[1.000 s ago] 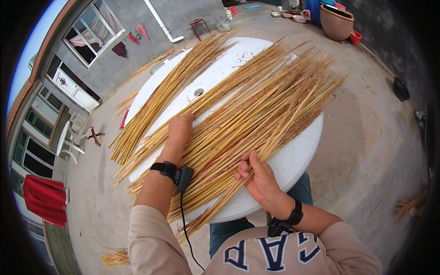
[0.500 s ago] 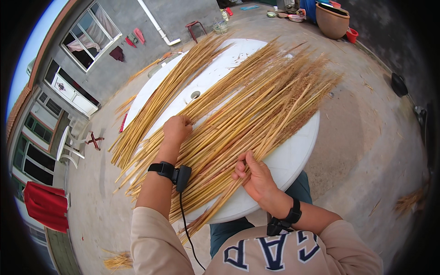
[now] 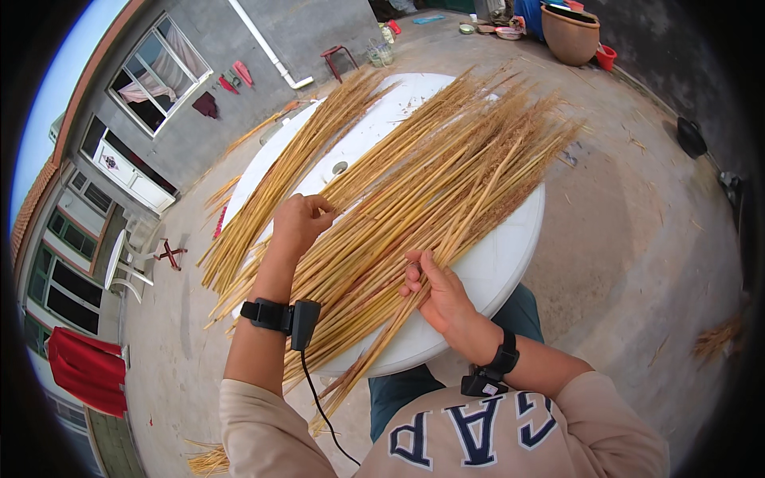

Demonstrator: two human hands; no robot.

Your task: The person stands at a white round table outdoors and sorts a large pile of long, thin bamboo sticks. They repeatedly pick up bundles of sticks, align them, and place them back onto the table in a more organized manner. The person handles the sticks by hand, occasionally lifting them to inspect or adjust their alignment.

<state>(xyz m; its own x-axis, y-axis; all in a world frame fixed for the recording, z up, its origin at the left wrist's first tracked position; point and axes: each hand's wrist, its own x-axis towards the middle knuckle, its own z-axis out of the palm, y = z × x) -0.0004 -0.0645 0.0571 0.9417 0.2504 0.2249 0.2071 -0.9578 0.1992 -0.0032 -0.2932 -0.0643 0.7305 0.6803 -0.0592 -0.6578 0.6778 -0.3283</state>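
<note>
A thick layer of long yellow reed stalks [image 3: 374,239] with feathery brown heads lies slantwise across a round white table [image 3: 502,251]. My right hand [image 3: 440,296] is at the near right edge of the layer, its fingers curled round a few paler stalks [image 3: 472,217] that cross over the others. My left hand [image 3: 296,225] is over the left side of the layer, thumb and fingers pinched together. Whatever that pinch holds is too small to make out. A separate bundle of stalks [image 3: 267,191] lies farther left on the table. Black straps with small devices circle both wrists.
A hole [image 3: 340,167] shows in the tabletop between the bundles. A black cable [image 3: 315,390] hangs from the left wrist device. Beyond the table stand a red stool [image 3: 339,60] and a large clay pot [image 3: 570,36]. Loose stalks [image 3: 209,460] lie on the concrete floor.
My left hand has shifted slightly left and up off the stalks, its thumb and fingertips now showing more. My right hand stays round the same stalks. The view has shifted slightly.
</note>
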